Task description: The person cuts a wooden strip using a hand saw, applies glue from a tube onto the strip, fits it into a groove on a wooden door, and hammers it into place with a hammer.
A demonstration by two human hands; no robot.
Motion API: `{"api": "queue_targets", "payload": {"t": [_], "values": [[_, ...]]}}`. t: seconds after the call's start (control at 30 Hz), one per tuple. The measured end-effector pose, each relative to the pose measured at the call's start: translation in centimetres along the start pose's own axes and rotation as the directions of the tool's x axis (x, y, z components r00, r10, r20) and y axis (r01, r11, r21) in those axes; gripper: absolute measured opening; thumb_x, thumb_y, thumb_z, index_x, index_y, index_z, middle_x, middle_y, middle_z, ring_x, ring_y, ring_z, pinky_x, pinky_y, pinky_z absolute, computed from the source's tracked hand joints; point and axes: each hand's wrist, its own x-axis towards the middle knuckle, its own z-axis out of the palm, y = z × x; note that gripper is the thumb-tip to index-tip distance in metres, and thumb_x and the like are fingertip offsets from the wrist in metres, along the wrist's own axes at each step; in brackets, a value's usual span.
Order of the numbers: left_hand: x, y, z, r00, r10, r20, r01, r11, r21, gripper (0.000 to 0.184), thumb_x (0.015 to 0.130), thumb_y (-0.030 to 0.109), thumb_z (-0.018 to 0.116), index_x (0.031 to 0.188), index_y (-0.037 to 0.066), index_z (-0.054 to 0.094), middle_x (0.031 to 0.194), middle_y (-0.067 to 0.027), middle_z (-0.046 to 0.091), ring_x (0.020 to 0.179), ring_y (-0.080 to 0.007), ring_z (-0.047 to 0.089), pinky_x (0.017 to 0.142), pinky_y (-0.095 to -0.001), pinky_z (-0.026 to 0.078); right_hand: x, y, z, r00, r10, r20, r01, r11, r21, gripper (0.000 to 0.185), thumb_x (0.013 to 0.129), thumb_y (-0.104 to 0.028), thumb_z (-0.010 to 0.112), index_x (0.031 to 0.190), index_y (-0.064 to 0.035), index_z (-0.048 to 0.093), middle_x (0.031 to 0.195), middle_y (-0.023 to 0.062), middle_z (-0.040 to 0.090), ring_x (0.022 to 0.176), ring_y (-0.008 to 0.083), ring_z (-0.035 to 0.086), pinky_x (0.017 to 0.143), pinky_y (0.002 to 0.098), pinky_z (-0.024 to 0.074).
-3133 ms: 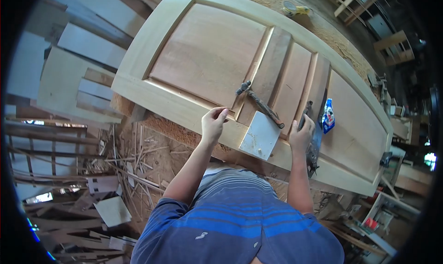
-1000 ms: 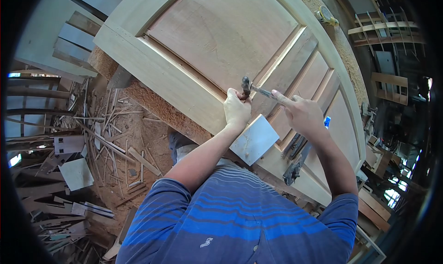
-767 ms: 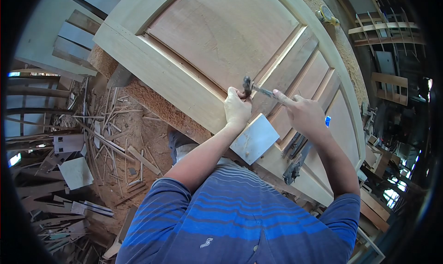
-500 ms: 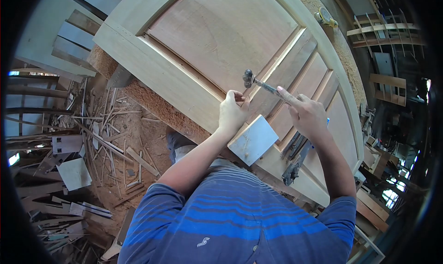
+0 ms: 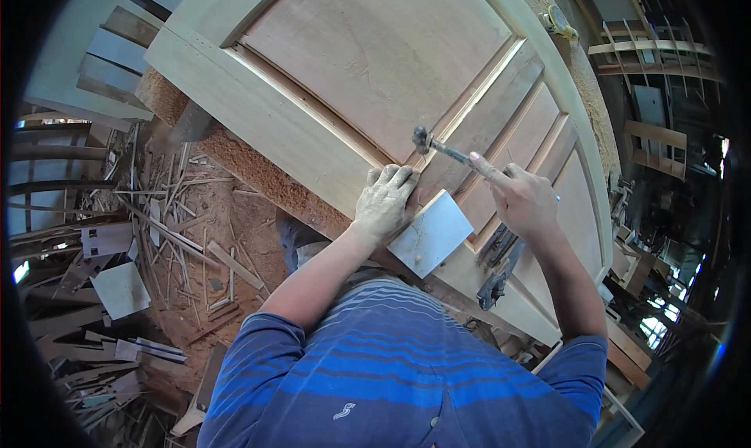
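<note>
A panelled wooden door (image 5: 235, 119) lies flat below me. My right hand (image 5: 526, 201) is closed round the handle of a hammer (image 5: 450, 152), its index finger stretched along the shaft. The hammer's head hangs just above a panel corner, close to the fingertips of my left hand (image 5: 383, 201). Dust coats my left hand, which rests back-up on the door's frame with fingers bent together; whatever lies under them is hidden. A pale rectangular block (image 5: 432, 234) sits on the door between my hands. Near my right forearm lies a dark metal tool (image 5: 494, 284), partly covered.
A yellow round tool (image 5: 557, 23) stands on the sawdust-covered surface beyond the door's far edge. Wood strips and offcuts (image 5: 184, 244) litter the floor at left. Curved wooden frames (image 5: 653, 49) and boards stand at right.
My left hand has turned from a raised pinch to back-up and come down onto the frame. The hammer has stayed almost in place.
</note>
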Motion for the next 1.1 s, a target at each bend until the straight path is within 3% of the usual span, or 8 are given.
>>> {"api": "queue_targets", "payload": {"t": [0.2,0.4,0.6,0.7,0.9,1.0,1.1], "values": [[0.0,-0.1,0.3,0.999,-0.015,-0.036,0.014,1.000,-0.019,0.035,0.099,0.026,0.075,0.128,0.008,0.076,0.128,-0.0055,0.072,0.122,-0.0254,0.065,0.106,-0.0453,0.048,0.8,-0.7,-1.4,0.993,-0.018,-0.113,0.029,0.994,0.103,0.062,0.103,-0.017,0.072,0.161,-0.0388,0.062,0.075,0.0055,0.054,0.057,0.0229,0.058,0.052,0.0411,0.0500],[0.0,-0.2,0.2,0.999,-0.002,-0.033,0.002,1.000,-0.001,0.037,0.099,0.027,0.075,0.131,0.008,0.074,0.129,-0.0054,0.071,0.123,-0.0253,0.064,0.106,-0.0460,0.048,1.1,-0.1,-0.6,0.997,-0.030,0.070,0.035,0.996,-0.079,0.065,0.102,-0.016,0.073,0.161,-0.0387,0.061,0.075,0.0056,0.057,0.059,0.0234,0.061,0.053,0.0414,0.0502],[0.0,-0.3,0.2,1.000,-0.020,-0.004,0.020,1.000,-0.024,0.036,0.099,0.027,0.075,0.130,0.008,0.074,0.131,-0.0055,0.071,0.125,-0.0255,0.064,0.106,-0.0466,0.049,1.0,-0.9,-1.1,0.991,0.026,-0.134,-0.002,0.984,0.178,0.064,0.101,-0.017,0.073,0.161,-0.0377,0.062,0.075,0.0073,0.058,0.059,0.0262,0.063,0.056,0.0448,0.0518],[-0.2,-0.5,0.6,1.000,-0.001,-0.025,0.001,1.000,-0.002,0.038,0.099,0.027,0.075,0.131,0.007,0.073,0.133,-0.0052,0.070,0.126,-0.0252,0.064,0.106,-0.0463,0.049,0.8,-0.9,-0.4,0.992,0.034,0.118,-0.026,0.998,-0.063,0.064,0.102,-0.018,0.073,0.161,-0.0379,0.062,0.075,0.0078,0.059,0.059,0.0266,0.063,0.056,0.0451,0.0513],[-0.2,-0.4,0.4,0.999,-0.023,-0.025,0.022,0.999,-0.030,0.035,0.099,0.027,0.075,0.128,0.007,0.076,0.135,-0.0057,0.071,0.125,-0.0256,0.065,0.106,-0.0460,0.049,0.6,-0.7,-0.4,0.987,0.067,-0.148,-0.035,0.978,0.204,0.062,0.103,-0.017,0.070,0.160,-0.0399,0.062,0.076,0.0073,0.059,0.058,0.0265,0.063,0.056,0.0444,0.0534],[-0.3,-0.6,0.9,0.999,-0.004,-0.037,0.003,1.000,-0.006,0.038,0.099,0.027,0.075,0.132,0.008,0.074,0.134,-0.0053,0.070,0.126,-0.0252,0.065,0.107,-0.0458,0.049,0.8,-0.5,-0.5,0.997,0.015,0.081,-0.008,0.996,-0.088,0.062,0.104,-0.018,0.070,0.160,-0.0400,0.061,0.077,0.0078,0.060,0.058,0.0267,0.063,0.056,0.0451,0.0540],[-0.3,-0.6,0.7,1.000,-0.007,-0.012,0.007,1.000,0.000,0.038,0.099,0.028,0.075,0.131,0.008,0.074,0.134,-0.0055,0.070,0.126,-0.0254,0.065,0.107,-0.0461,0.049,1.7,-0.4,-1.3,0.995,-0.012,0.100,0.019,0.997,-0.071,0.063,0.104,-0.018,0.070,0.161,-0.0416,0.060,0.077,0.0080,0.059,0.058,0.0270,0.064,0.056,0.0446,0.0539]]}}
